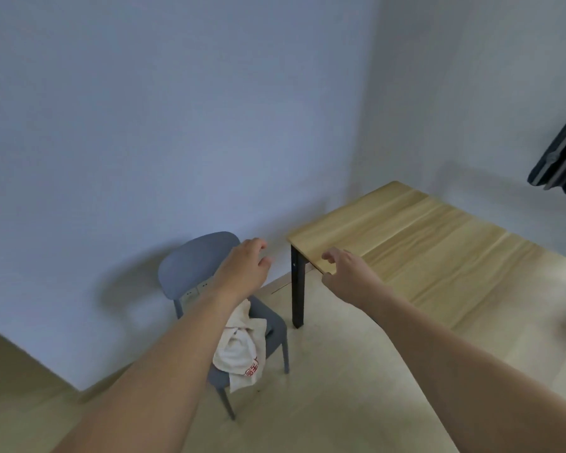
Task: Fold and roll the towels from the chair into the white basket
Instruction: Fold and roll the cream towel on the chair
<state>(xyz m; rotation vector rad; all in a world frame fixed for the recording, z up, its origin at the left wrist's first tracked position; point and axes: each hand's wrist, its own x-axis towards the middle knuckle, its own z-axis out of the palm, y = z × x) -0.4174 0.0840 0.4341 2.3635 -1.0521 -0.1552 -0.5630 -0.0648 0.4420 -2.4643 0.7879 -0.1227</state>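
Your fingers hang loosely curled on both hands and pinch nothing — each hand is held out in the air ahead of you. Starting at the left, the wall (177,125) fills most of the view, with a socket plate (195,291) low down, glimpsed behind the chair's back. Next comes the chair (196,259), grey-blue, standing close to that wall with its back toward it. On its seat lies the towel (242,348), white, crumpled in a heap, with red print on the part that hangs over the front edge of the seat. Your left hand (242,266) floats above the chair, its forearm crossing in front of the towel's left side without touching it — the fingertips (260,245) point toward the wall. Your right hand (347,273) is just to the right, above the near left corner of the table (438,250), thumb and fingers slightly apart; whether it touches the edge you cannot tell from this angle. That table has a pale wood top and a black leg (298,289) standing on the light floor (324,387). Far right, dark clothes (562,158) hang by the wall, blurred.
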